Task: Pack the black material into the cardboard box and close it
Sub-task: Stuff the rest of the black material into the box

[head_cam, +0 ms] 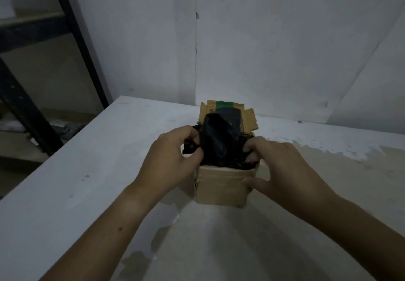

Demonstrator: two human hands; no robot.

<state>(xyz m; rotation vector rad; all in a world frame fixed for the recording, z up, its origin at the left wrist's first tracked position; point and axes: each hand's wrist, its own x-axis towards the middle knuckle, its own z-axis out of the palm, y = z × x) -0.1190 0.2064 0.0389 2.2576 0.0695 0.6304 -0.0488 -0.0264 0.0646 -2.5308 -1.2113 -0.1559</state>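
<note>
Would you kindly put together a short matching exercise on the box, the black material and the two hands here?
1 black material
2 box
3 left hand
4 right hand

A grips the box's near right corner
B pinches the black material
C sticks up out of the open top
D brown, not yet closed

Pairs: 1-C, 2-D, 3-B, 4-A

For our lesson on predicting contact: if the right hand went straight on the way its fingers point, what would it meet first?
The black material in the cardboard box: the right hand points left into it, fingertips apparently touching it, though depth is unclear.
</note>
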